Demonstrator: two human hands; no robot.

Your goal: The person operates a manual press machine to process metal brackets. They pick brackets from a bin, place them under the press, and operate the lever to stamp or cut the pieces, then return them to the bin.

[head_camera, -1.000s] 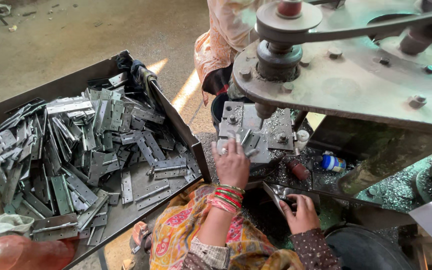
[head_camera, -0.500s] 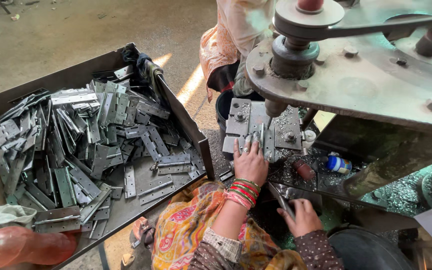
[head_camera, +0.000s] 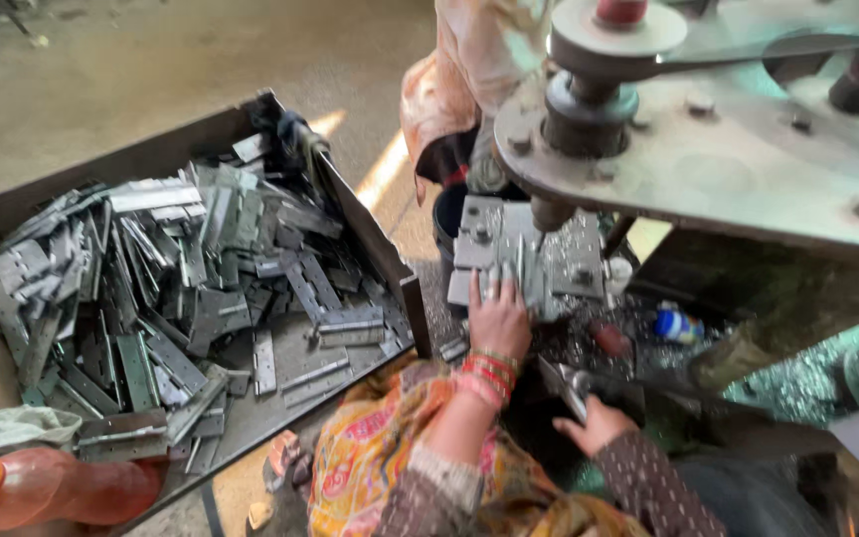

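My left hand, with red bangles at the wrist, reaches onto the grey die block of a press. Its fingertips pinch a small metal hinge piece standing on the block, just under the punch. Lower and to the right, my right hand is closed on a flat metal strip near my lap. A patterned orange and yellow cloth covers my knees.
A dark metal tray on the left holds several grey hinge plates. The press's heavy arm overhangs the block. Another person in peach clothing stands behind it. An orange bottle lies bottom left, a small blue-capped bottle to the right.
My left hand has slid forward onto the die block, carrying the piece closer under the punch. My right hand has stayed low with its strip.
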